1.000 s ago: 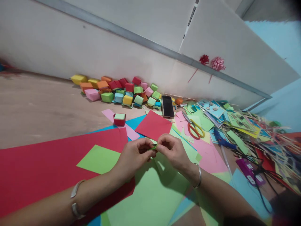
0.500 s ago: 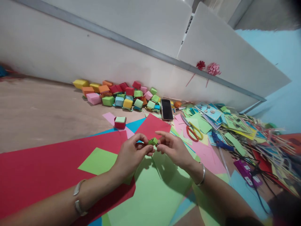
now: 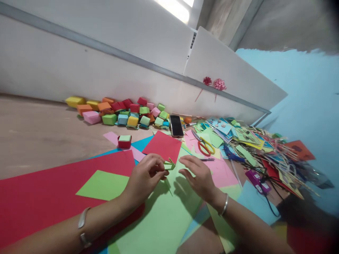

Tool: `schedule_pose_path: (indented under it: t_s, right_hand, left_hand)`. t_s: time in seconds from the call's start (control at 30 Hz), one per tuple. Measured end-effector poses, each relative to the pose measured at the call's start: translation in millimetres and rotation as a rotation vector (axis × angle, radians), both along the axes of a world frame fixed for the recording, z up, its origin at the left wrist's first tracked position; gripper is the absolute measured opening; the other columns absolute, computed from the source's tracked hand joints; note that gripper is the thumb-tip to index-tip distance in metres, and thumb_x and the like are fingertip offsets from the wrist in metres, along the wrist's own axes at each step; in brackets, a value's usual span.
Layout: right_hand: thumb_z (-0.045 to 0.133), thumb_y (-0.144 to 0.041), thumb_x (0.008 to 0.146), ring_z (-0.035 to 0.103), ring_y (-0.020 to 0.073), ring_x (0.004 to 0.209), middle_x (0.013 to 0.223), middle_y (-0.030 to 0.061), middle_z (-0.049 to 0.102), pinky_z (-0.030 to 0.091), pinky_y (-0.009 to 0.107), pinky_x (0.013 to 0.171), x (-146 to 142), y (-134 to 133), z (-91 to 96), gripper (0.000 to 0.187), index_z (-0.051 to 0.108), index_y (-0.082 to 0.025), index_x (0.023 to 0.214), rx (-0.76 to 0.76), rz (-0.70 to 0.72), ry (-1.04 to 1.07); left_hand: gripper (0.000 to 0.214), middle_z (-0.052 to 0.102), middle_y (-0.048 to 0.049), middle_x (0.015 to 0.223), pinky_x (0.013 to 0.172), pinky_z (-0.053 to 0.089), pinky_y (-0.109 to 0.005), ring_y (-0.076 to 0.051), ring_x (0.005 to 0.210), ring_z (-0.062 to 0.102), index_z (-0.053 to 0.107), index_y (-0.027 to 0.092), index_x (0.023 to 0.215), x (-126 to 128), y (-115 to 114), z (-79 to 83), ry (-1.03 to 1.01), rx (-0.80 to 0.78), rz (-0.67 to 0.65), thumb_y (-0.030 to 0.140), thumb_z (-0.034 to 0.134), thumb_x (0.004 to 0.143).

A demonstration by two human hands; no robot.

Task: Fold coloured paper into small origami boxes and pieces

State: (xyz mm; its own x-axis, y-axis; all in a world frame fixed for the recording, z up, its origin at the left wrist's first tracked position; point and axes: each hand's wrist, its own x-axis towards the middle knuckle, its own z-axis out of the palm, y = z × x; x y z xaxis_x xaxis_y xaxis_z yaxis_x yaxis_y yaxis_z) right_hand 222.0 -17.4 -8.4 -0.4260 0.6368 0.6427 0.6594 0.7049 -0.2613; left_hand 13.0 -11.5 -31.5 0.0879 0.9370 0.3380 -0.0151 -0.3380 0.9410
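My left hand (image 3: 149, 173) pinches a small folded green paper piece (image 3: 168, 165), its open, raised flaps pointing right. Just to the right of it is my right hand (image 3: 196, 176), fingers apart and holding nothing. Both hands are above a large light green sheet (image 3: 156, 218). Beyond them lies a red paper square (image 3: 165, 144). A small red paper box (image 3: 124, 141) with a pale green top sits farther left. A bright green sheet (image 3: 102, 185) rests on a big red sheet (image 3: 39, 201) beside my left forearm.
Several coloured paper boxes (image 3: 132, 121) are heaped along the white board, next to a phone (image 3: 176, 126). Scissors (image 3: 205, 144) with red and yellow handles lie on pink paper. To the right are a blue glue gun (image 3: 233, 154), a purple power strip (image 3: 256, 181) and heaped paper scraps.
My right hand has come away from the green paper piece, leaving it in my left hand. The piece now shows its flaps spread. The whole view has shifted.
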Motion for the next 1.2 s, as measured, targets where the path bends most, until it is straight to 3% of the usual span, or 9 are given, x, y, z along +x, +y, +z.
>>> schedule_pose_path:
  t_s: [0.07,0.2,0.43,0.63,0.8,1.03,1.2]
  right_hand:
    - [0.056,-0.023,0.094,0.067,0.0194,0.093,0.099,0.0117,0.072,0.057,0.032,0.082,-18,-7,-0.7,0.023,0.066,-0.016,0.113,0.078,0.057,0.011]
    - [0.051,-0.022,0.096,0.068,0.0185,0.088,0.097,0.0099,0.072,0.058,0.03,0.077,-32,-12,-5.9,0.026,0.064,-0.018,0.118,0.028,0.114,0.025]
    - [0.054,-0.02,0.092,0.064,0.0182,0.081,0.089,0.0091,0.069,0.054,0.03,0.072,-27,-11,-14.9,0.023,0.066,-0.016,0.112,-0.088,0.151,0.043]
    - [0.062,-0.019,0.087,0.06,0.0141,0.071,0.08,0.0036,0.066,0.05,0.027,0.068,-20,-8,-13.4,0.016,0.07,-0.017,0.101,-0.247,0.066,0.204]
    - [0.06,-0.02,0.088,0.06,0.0144,0.072,0.081,0.0048,0.067,0.049,0.027,0.067,-18,-10,-11.0,0.018,0.072,-0.016,0.102,-0.306,0.073,0.197]
    - [0.058,-0.019,0.088,0.06,0.0142,0.072,0.083,0.005,0.067,0.049,0.027,0.067,-18,-11,-8.0,0.019,0.072,-0.017,0.102,-0.311,0.113,0.179]
    - [0.06,-0.019,0.088,0.059,0.0138,0.071,0.082,0.0043,0.066,0.05,0.027,0.067,-15,-8,-10.8,0.02,0.071,-0.018,0.104,-0.312,0.088,0.174]
  left_hand:
    - [0.014,0.057,-0.0029,0.085,0.054,0.057,-0.027,-0.016,0.068,0.061,0.057,0.02,0.063,1,-3,-1.7,0.037,0.032,-0.013,0.025,0.068,0.07]
    - [0.011,0.057,-0.0014,0.079,0.054,0.053,-0.024,-0.014,0.068,0.059,0.057,0.021,0.064,1,-5,-5.6,0.08,0.061,-0.012,0.021,0.066,0.07]
    - [0.014,0.058,-0.0008,0.082,0.057,0.056,-0.027,-0.015,0.068,0.062,0.058,0.02,0.068,3,-5,-11.6,0.1,-0.018,-0.051,0.028,0.069,0.069]
    - [0.027,0.067,-0.0023,0.088,0.056,0.062,-0.034,-0.02,0.068,0.072,0.057,0.02,0.09,8,-11,-5.2,0.026,-0.193,-0.133,0.034,0.068,0.07]
    - [0.023,0.071,-0.0034,0.073,0.055,0.06,-0.03,-0.02,0.065,0.072,0.066,0.017,0.08,7,-12,-1.8,-0.001,-0.283,-0.158,0.035,0.069,0.067]
    - [0.023,0.067,-0.0013,0.063,0.053,0.057,-0.03,-0.018,0.056,0.067,0.064,0.017,0.074,6,-10,-1.8,0.025,-0.305,-0.145,0.038,0.069,0.065]
    - [0.023,0.064,-0.0017,0.081,0.049,0.052,-0.027,-0.016,0.064,0.063,0.064,0.02,0.081,2,-10,-0.1,0.108,-0.184,-0.015,0.034,0.071,0.064]
